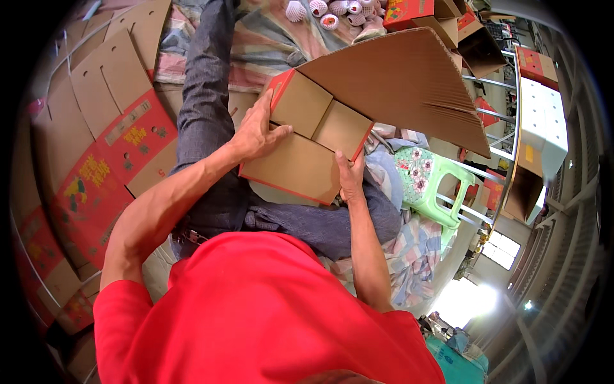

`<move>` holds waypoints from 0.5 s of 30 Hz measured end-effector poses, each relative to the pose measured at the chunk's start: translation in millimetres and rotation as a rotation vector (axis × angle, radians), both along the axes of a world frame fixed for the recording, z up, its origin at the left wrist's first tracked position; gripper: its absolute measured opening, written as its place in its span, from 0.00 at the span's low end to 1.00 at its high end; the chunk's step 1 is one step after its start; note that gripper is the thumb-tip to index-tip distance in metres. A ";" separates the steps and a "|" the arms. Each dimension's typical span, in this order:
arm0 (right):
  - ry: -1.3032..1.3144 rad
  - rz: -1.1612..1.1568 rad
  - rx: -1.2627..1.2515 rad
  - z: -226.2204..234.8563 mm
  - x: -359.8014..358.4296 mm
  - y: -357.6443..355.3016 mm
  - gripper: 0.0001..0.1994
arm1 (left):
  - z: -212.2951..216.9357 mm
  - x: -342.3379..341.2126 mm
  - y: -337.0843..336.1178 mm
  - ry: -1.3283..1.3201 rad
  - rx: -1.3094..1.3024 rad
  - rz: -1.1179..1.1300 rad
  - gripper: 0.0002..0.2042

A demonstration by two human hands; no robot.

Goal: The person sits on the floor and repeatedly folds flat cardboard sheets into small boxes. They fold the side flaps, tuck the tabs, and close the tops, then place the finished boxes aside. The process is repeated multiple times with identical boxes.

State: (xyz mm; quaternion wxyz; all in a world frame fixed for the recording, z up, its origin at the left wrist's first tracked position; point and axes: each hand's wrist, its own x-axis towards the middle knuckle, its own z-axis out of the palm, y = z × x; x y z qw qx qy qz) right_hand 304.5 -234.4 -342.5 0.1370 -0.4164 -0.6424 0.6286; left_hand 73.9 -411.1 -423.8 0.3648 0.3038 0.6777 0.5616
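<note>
A cardboard carton (pixel 294 163), brown with red edges, rests over my lap with several of its flaps folded in and meeting near the middle. My left hand (pixel 259 132) grips its left side, with the thumb laid over a flap. At the lower right corner my right hand (pixel 350 176) holds the carton, its thumb on the brown face and the other fingers mostly hidden behind. A large curved brown cardboard panel (pixel 403 83) rises from the carton's far right side; whether it is joined to the carton I cannot tell.
Flattened red-and-brown cartons (pixel 102 89) lie stacked at the left. Several round pieces in foam nets (pixel 329 22) sit on the striped sheet (pixel 268 48) ahead. A pale green stool (pixel 441 185) with a flowered seat stands to the right, and red cartons (pixel 409 11) are at the far right.
</note>
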 end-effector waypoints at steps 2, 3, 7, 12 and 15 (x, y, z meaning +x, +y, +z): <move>-0.036 -0.013 0.019 -5.3 -9.0 5.4 0.35 | 11.4 -13.2 4.1 0.057 -0.087 -0.005 0.53; -0.077 -0.029 0.003 -1.2 -16.9 10.9 0.34 | 12.4 -15.5 10.2 0.089 -0.146 -0.001 0.52; -0.052 -0.066 0.142 -30.9 -9.6 27.5 0.31 | 54.0 -10.2 27.1 0.387 -0.057 0.209 0.48; -0.040 -0.054 0.049 -28.5 -13.7 31.0 0.31 | 169.6 -54.0 60.5 -0.764 0.315 0.037 0.44; 0.027 -0.060 0.030 -20.1 -19.8 25.8 0.32 | 215.6 -72.1 90.8 -0.921 0.407 -0.138 0.41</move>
